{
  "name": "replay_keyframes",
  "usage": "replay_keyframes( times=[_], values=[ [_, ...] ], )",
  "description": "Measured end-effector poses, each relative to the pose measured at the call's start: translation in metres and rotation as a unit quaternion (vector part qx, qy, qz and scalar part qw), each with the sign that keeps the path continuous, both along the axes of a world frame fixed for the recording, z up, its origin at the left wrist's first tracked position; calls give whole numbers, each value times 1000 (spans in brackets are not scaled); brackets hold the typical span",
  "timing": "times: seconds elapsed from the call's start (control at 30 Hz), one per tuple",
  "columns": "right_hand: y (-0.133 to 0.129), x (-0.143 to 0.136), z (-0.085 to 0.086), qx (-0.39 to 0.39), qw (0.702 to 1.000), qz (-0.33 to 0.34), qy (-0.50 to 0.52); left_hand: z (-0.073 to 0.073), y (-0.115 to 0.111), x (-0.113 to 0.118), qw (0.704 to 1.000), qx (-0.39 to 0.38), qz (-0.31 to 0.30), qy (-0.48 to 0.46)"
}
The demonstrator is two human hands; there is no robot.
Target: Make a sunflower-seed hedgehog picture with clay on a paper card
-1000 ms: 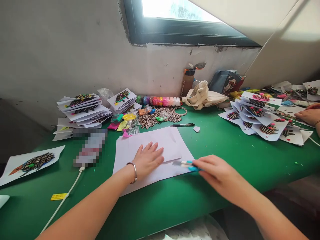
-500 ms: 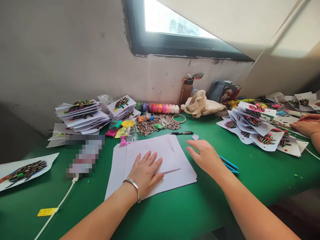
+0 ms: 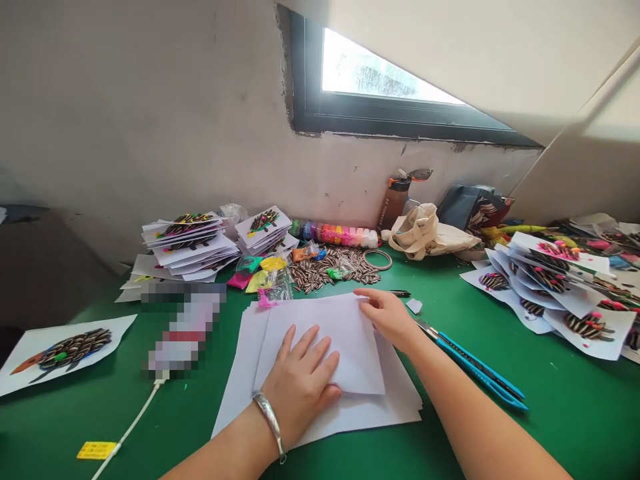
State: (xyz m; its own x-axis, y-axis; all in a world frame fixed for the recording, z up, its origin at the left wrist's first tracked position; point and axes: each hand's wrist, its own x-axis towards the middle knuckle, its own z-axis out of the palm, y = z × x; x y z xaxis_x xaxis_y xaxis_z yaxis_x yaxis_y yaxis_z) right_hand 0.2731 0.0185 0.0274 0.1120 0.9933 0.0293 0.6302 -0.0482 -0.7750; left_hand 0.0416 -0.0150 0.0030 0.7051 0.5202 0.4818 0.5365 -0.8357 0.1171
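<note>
My left hand (image 3: 306,377), with a silver bangle at the wrist, lies spread flat on a white sheet of paper (image 3: 320,320). That sheet rests on a stack of larger white paper (image 3: 400,403). At the sheet's upper right corner, the thumb and fingers of my right hand (image 3: 387,317) pinch its edge. Beside my right forearm lies a blue-handled cutting tool (image 3: 480,370). A small white paper scrap (image 3: 414,306) and a partly hidden black pen (image 3: 401,293) are just beyond my right hand.
Behind the paper are striped sunflower seeds (image 3: 335,267), small clay bags (image 3: 260,277) and a tape ring (image 3: 377,259). Seed-picture cards stand in piles at left (image 3: 193,243) and right (image 3: 555,280). A bottle (image 3: 393,203), a cloth bag (image 3: 425,233) and a white cable (image 3: 133,413) also lie around.
My right hand has moved from beside the stack onto the top sheet's corner and gripped it. The sheet's raised flap now lies flatter. My view has shifted left and up.
</note>
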Motion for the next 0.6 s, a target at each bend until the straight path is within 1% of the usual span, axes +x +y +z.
replay_keyframes(
  times=[0.03, 0.1, 0.17, 0.23, 0.33, 0.47, 0.53, 0.6],
  values=[
    [-2, 3, 4, -21, 996, -9, 87, 1, -1, 0, 1000, 19, -5, -17],
    [-5, 8, 11, -53, 972, -26, 227, 5, -5, 1, 998, 49, -21, -45],
    [-7, 12, 16, -57, 949, -46, 307, 12, -8, 1, 995, 63, -34, -65],
    [-8, 14, 19, -67, 928, -54, 362, 19, -12, 1, 995, 64, -38, -62],
    [-11, 15, 23, -80, 905, -56, 414, 27, -14, 1, 996, 66, -30, -58],
    [-19, 14, 34, -45, 898, -59, 435, 34, -11, -2, 990, 75, -32, -115],
    [-25, 15, 41, -15, 895, -24, 446, 36, -8, -6, 987, 59, -34, -148],
    [-31, 15, 46, 12, 888, 31, 458, 37, -4, -11, 982, 33, -37, -180]
  ],
)
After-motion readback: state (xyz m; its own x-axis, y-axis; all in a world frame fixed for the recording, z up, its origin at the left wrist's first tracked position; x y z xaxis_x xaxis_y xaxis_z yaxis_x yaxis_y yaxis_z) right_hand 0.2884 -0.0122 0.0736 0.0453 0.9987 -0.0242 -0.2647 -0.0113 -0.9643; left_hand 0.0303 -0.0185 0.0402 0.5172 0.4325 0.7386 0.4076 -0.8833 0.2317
